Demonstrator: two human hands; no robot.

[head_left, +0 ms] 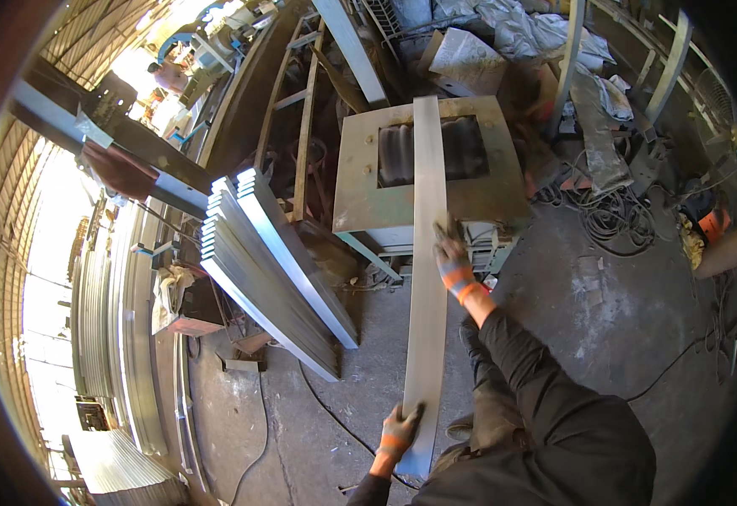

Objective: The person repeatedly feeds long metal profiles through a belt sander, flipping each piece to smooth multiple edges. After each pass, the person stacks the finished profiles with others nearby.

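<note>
A long, flat grey metal profile point(427, 202) stretches from close to my body to the far side of a worn green metal machine point(360, 181). Its far end crosses the machine's top, over a rectangular opening with dark curtain-like flaps point(465, 148). My left hand point(398, 432), in a grey and orange glove, is closed on the profile's left edge near its close end. Farther along, my right hand point(453, 257), gloved the same way, grips the right edge just before the machine. The fingers under the profile are hidden.
Left of the machine lean stacked silvery profiles point(276, 278). More long metal lengths point(132, 337) lie farther left. Coiled cables point(621, 219) sit on the floor at right, and a dark cable point(347, 430) crosses it near my left hand. Steel posts point(567, 67) rise behind the machine.
</note>
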